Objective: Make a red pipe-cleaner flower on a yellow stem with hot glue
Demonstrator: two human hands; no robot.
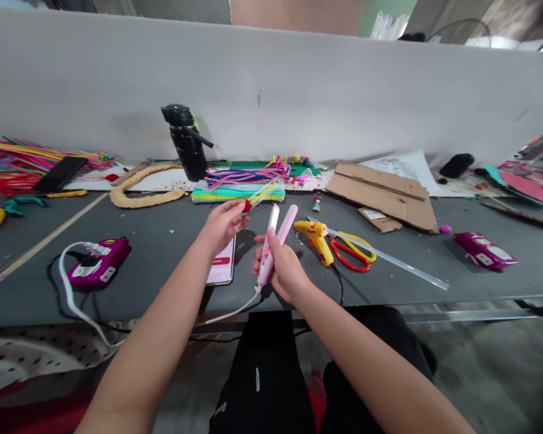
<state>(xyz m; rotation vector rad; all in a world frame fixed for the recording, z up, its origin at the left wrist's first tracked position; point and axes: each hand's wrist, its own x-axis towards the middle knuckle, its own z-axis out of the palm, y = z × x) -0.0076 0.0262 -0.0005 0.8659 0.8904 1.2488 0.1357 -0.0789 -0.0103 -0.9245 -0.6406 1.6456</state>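
My right hand [283, 265] is wrapped round a small pink hair straightener [266, 259], its two plates apart and pointing away from me. A white cord runs from its lower end. Just left of the plates, my left hand [224, 226] pinches a small red fuzzy piece [247, 207] at the fingertips. Beyond it lies a bundle of green and yellow pipe cleaners [235, 192], partly hidden by a clear strip with yellow in it. A phone [221, 271] with a lit screen lies below my left hand, partly covered by it.
Right of my hands are a yellow glue gun [319, 238], red-and-yellow-handled scissors [353, 256] and a clear glue stick [407, 265]. Cardboard [384, 193] lies behind. Purple power strips [102, 262] sit at both sides. A black bottle [187, 144] stands by the grey partition [262, 72].
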